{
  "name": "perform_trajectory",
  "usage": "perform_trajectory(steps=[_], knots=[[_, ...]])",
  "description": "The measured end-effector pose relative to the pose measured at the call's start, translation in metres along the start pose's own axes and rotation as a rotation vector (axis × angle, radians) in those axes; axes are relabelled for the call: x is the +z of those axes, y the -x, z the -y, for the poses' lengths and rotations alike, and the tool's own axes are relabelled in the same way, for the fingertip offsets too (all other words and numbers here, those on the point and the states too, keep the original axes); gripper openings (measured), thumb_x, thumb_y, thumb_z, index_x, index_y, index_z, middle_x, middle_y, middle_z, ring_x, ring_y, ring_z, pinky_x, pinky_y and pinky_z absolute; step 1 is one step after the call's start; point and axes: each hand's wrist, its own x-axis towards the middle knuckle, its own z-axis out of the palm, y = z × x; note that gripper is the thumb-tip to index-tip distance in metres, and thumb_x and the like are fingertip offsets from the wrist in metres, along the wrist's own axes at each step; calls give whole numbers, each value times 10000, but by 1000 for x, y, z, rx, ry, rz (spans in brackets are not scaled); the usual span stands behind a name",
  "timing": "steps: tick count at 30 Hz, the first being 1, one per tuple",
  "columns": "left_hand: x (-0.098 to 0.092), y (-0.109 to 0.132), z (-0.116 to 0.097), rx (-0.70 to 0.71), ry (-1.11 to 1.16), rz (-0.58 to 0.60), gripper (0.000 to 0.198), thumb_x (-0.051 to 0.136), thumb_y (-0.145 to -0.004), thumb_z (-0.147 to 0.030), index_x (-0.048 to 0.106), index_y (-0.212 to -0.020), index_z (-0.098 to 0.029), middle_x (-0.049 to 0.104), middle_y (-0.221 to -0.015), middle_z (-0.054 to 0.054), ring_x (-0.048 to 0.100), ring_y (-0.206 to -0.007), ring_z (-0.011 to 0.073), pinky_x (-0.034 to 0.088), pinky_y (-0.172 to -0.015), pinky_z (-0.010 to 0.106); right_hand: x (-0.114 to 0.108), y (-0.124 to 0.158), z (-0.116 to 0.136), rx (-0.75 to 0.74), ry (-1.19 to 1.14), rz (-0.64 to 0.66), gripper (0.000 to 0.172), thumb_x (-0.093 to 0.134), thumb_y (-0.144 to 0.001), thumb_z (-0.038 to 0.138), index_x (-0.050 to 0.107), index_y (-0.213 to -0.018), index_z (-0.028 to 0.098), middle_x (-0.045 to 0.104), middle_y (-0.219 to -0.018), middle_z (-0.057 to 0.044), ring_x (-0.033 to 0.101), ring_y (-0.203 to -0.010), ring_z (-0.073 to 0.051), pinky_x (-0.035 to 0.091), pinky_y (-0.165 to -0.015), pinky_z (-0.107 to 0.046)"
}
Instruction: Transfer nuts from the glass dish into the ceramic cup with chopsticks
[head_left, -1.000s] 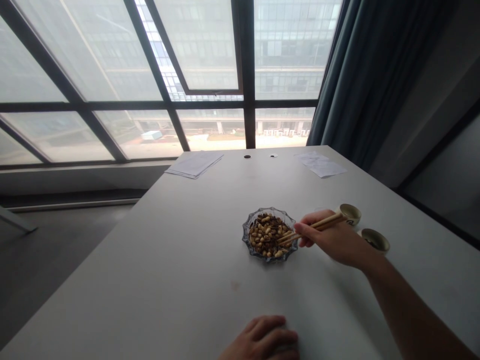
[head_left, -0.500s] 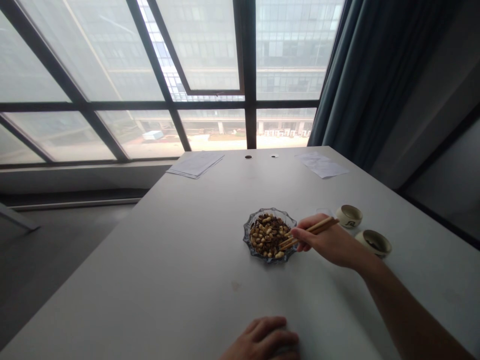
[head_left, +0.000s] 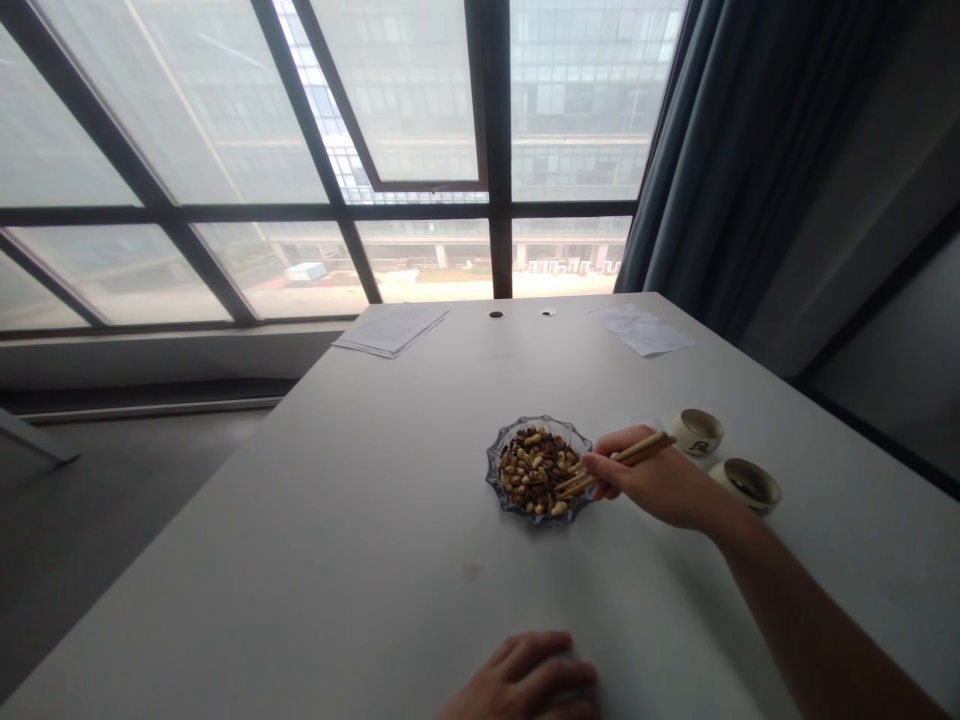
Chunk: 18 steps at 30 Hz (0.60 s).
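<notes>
My right hand (head_left: 652,480) is shut on a pair of wooden chopsticks (head_left: 626,456), whose tips reach over the right side of a scalloped glass dish (head_left: 493,475). The dish is heaped with peanuts and dark brown bits (head_left: 534,470). I cannot tell whether the tips hold a peanut. My left hand (head_left: 519,675) lies curled on the white table (head_left: 337,520) at the bottom of the view, well apart from the dish. Its fingers are closed, and nothing shows in them.
Two small ceramic cups (head_left: 696,432) (head_left: 746,486) stand to the right of my right hand. Papers (head_left: 390,330) (head_left: 643,332) lie near the table's far edge, beside a large window (head_left: 420,110) and a dark curtain (head_left: 720,130).
The view has levelled and settled slightly. My right hand has shifted a little left, with the chopsticks still over the dish. My left hand has stayed in place.
</notes>
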Motion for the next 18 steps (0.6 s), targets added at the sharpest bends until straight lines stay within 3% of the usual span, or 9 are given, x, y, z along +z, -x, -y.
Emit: perform_trajectory(steps=[12, 18], knots=[[0, 2, -1, -3, -10, 25, 236, 566, -1041, -395, 658, -1211, -260, 703, -1267, -13, 541, -1301, 159, 437, -1113, 238, 3, -5, -10, -26, -124, -80, 412, 599, -943, 542, 703, -786, 176, 778, -762, -60, 778, -698, -237, 614, -603, -282], [-2, 1, 0, -3, -3, 28, 240, 586, -1033, -381, 649, -1224, -249, 697, -1275, 1, 537, -1303, 162, 435, -1119, 239, -14, 9, -7, 15, -188, -222, 439, 691, -873, 593, 727, -789, 164, 787, -785, -89, 786, -716, -254, 658, -663, -316]])
